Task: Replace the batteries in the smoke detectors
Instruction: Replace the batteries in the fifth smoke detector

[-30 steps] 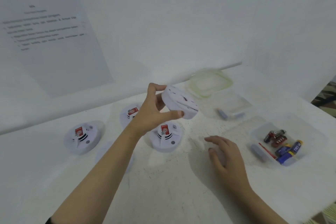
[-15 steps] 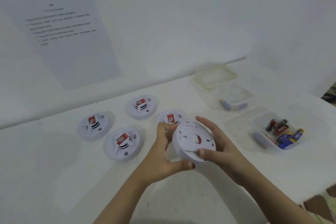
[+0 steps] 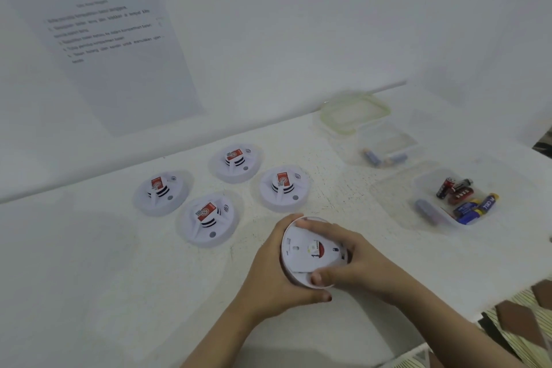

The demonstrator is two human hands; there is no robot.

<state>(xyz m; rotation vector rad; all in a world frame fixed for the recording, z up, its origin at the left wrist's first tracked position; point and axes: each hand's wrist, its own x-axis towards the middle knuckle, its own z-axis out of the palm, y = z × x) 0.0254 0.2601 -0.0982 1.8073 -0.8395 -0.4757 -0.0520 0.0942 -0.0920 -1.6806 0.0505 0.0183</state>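
At the near middle of the white tabletop [image 3: 119, 278], a white round plastic smoke detector [image 3: 312, 251] is held in both hands. Its flat back is turned up to the camera, with a red spot near centre. Cannot tell if it touches the table.

The left hand [image 3: 274, 275] cups the left rim, fingers curled round the far side and thumb hooked under the near rim. The right hand [image 3: 358, 263] grips from the right, fingers curled over the far rim and thumb [image 3: 321, 276] pressed on the near edge of the back. The two thumbs are just beside each other.

Four more white round detectors lie behind and to the left, domes up, each with a red label and black slots: one far left [image 3: 162, 192], one nearest [image 3: 209, 218], one at the back [image 3: 236, 163] and one to the right [image 3: 283, 188], apart from each other.

To the right is a clear plastic tub [image 3: 418, 185] holding red-and-black batteries [image 3: 451, 188] and blue-and-yellow batteries [image 3: 475, 207]. Behind it, a second clear tub [image 3: 388, 137] holds a few blurred batteries [image 3: 385, 157]. A clear lid with a greenish rim [image 3: 355, 112] is farther back, touching that tub.

A printed paper sheet [image 3: 113, 39] hangs on the white wall, text unreadable.
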